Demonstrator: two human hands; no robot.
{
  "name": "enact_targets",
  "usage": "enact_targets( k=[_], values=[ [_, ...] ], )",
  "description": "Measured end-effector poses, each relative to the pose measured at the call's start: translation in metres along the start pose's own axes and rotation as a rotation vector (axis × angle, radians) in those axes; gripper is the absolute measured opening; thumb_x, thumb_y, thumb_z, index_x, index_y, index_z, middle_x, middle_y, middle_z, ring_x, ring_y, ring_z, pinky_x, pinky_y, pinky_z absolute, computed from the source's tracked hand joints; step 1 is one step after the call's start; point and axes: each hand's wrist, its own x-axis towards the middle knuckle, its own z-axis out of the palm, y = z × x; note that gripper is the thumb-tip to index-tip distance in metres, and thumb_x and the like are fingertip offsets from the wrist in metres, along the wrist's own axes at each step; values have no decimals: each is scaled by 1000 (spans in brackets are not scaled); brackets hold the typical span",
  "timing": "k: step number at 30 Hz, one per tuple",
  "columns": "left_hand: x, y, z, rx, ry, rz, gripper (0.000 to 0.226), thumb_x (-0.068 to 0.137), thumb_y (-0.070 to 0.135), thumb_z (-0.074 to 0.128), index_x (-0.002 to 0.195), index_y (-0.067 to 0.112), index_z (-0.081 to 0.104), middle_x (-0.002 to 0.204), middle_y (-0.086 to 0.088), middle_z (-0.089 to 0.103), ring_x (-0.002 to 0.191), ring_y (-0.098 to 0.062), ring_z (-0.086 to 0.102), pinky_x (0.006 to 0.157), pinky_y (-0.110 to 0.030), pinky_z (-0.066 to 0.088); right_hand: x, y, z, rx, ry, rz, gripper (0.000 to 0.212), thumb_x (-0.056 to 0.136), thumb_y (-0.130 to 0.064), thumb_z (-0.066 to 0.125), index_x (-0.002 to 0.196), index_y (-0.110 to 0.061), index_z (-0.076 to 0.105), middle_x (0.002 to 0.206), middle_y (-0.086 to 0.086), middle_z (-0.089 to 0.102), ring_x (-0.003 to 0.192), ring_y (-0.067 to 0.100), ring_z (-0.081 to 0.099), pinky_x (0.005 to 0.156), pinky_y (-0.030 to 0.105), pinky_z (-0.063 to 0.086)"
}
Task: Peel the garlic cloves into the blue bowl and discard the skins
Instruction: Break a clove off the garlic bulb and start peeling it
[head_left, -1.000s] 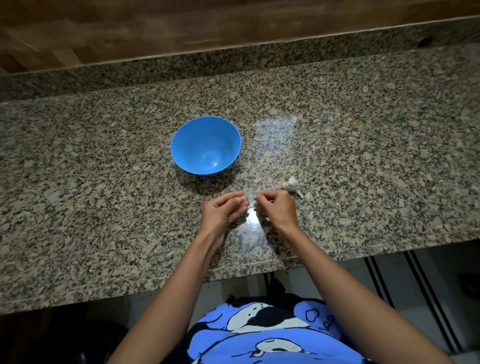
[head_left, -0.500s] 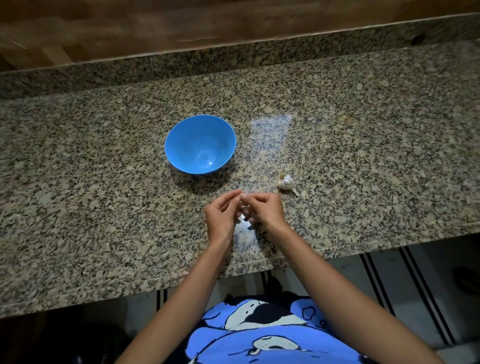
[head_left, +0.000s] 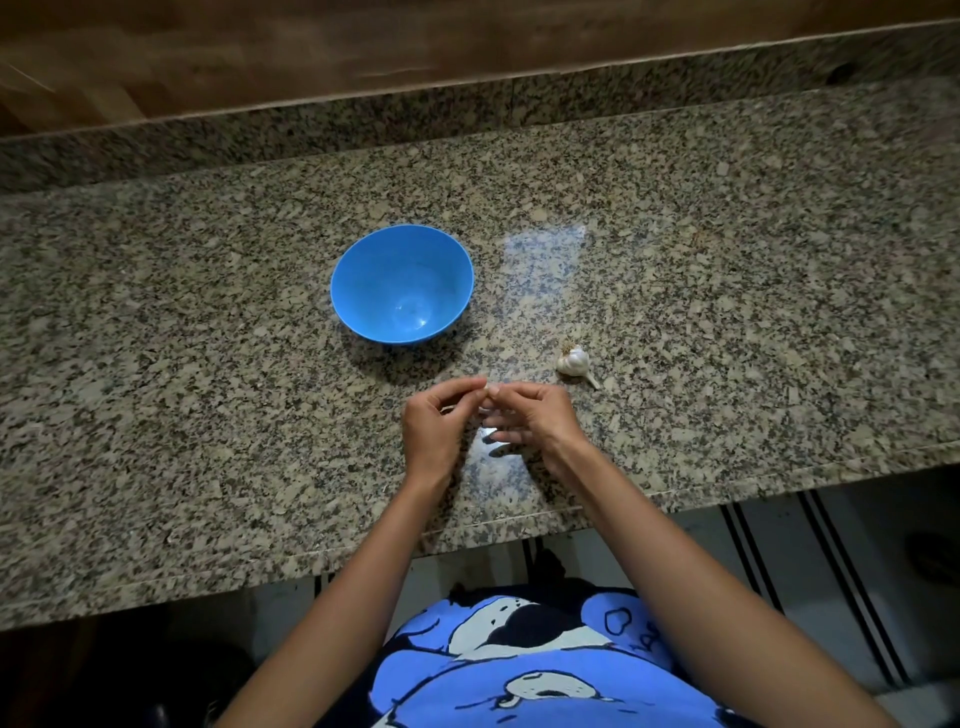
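Open counter (head_left: 727, 312) between blue bowl (head_left: 363, 270) and garlic bulb (head_left: 573, 360)

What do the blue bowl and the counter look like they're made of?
Blue bowl: probably plastic, smooth and slightly glossy. It has uniform colour, a thin rim and a soft highlight at the bottom.
Counter: polished granite or a similar stone, with speckled grey, black and tan grain and a mirror-like patch of reflected light.
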Motion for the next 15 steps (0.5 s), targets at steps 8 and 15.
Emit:
enact_targets(
  k=[8, 15],
  values=[
    [2, -5, -6, 190, -59, 125, 17, 79, 7, 72, 95, 13, 75, 91, 3, 73, 85, -5, 67, 76, -16, 54, 3, -4, -8, -83, -62, 4, 13, 87, -6, 60, 93, 3, 67, 78, 12, 68, 65, 19, 63, 62, 29, 57],
    [2, -1, -6, 135, -58, 113, 18, 80, 6, 71, 96, 13, 73, 89, 4, 72, 78, 1, 66, 69, -11, 51, 8, -7, -4, -162, -28, -45, 12, 88, -2, 58, 90, 6, 66, 73, 12, 66, 55, 13, 62, 54, 24, 55]
  ],
)
